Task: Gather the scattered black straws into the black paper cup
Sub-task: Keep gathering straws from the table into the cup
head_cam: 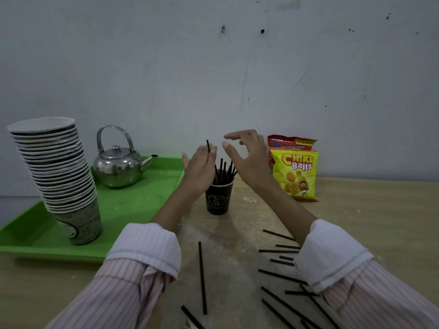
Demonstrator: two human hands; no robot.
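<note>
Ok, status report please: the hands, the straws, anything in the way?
Left hand pinches one black straw over the black paper cup. Right hand open, empty. Scattered straws remain on the table. Nothing blocks the cup.

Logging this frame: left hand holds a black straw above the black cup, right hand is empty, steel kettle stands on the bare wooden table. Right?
One error: in the head view the steel kettle stands on the green tray, not the wooden table. The rest holds: the left hand holds a black straw above the black cup, and the right hand is empty.
</note>
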